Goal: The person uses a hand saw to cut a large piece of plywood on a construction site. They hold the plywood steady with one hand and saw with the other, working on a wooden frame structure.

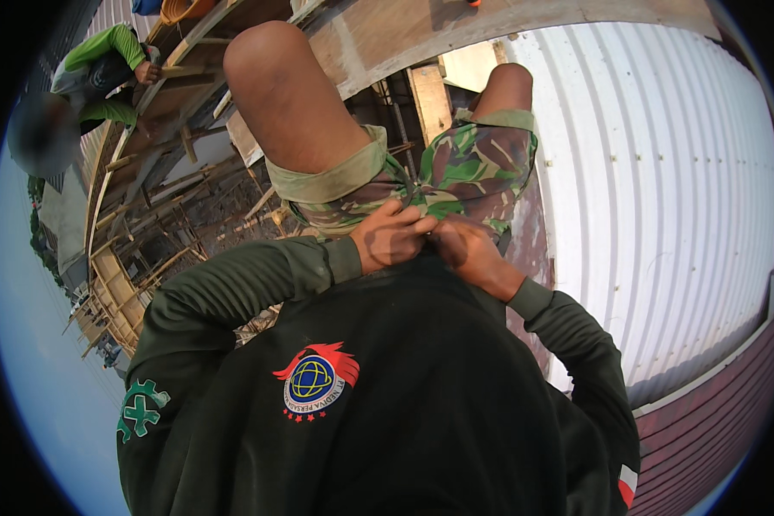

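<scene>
At my waist, where the dark sweatshirt (456, 378) meets my camouflage shorts (482, 172), both hands come close together. My left hand (391, 236) has its fingers curled in, with the fingertips near the front of the waistband. Beside it, nearly touching, my right hand (471, 251) is closed with its fingers bent under. Whatever is pinched between the fingers is too small or hidden to make out. Long dark sleeves cover my forearms, and my bare knees are bent apart above the shorts.
White corrugated roofing (654, 189) spreads along my right, with dark red ribbed sheeting (714, 413) below. On the left, wooden formwork and poles (120, 284) stand over a drop. A co-worker in bright green sleeves (103, 47) rests a hand on a timber at the upper left.
</scene>
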`<state>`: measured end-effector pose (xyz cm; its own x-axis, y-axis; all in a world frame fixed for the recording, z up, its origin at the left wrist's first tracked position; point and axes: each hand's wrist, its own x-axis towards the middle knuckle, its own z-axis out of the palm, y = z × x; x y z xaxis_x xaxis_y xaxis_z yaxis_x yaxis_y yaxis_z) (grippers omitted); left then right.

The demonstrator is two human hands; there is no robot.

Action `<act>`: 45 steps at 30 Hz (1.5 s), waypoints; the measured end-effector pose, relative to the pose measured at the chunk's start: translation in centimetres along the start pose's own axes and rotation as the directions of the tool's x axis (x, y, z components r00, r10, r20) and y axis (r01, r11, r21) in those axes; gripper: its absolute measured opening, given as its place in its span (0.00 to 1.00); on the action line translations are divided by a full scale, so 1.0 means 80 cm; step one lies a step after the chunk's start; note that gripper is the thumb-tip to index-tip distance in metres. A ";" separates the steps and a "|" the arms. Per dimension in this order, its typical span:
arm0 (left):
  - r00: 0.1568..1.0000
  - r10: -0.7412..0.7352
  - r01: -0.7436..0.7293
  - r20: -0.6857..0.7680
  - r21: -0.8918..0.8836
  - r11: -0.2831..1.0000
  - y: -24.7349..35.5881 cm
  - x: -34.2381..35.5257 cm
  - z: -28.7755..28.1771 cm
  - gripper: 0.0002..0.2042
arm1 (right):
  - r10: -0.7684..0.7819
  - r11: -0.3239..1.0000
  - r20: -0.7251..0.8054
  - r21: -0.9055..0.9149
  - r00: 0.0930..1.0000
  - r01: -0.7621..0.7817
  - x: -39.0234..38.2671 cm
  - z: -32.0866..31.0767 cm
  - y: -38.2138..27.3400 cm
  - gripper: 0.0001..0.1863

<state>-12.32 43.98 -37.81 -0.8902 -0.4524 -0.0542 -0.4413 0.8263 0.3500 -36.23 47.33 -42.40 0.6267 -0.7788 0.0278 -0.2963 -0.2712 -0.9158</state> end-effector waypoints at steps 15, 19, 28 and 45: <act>0.966 -0.178 0.247 0.190 -0.453 0.857 0.005 -0.006 -0.055 0.05 | -0.115 0.992 -0.001 -0.059 0.993 0.115 0.007 -0.024 -0.024 0.11; 0.972 -0.162 0.223 0.168 -0.462 0.858 0.006 -0.002 -0.060 0.04 | -0.046 0.998 -0.009 -0.037 0.999 0.045 0.009 -0.027 -0.028 0.13; 0.981 -0.128 0.178 0.145 -0.415 0.892 0.002 -0.011 -0.063 0.07 | -0.166 0.977 -0.010 -0.135 0.986 0.164 0.013 -0.016 -0.032 0.09; 0.915 -0.160 0.312 0.371 -0.397 0.863 -0.221 0.129 -0.235 0.17 | 0.362 0.906 0.131 0.185 0.923 -0.382 0.122 -0.132 0.043 0.22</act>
<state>-11.56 18.38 -27.00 -0.7859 -0.4217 -0.4523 -0.6134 0.4392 0.6564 -38.77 32.82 -41.02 0.5654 -0.7429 -0.3584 -0.3744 0.1560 -0.9140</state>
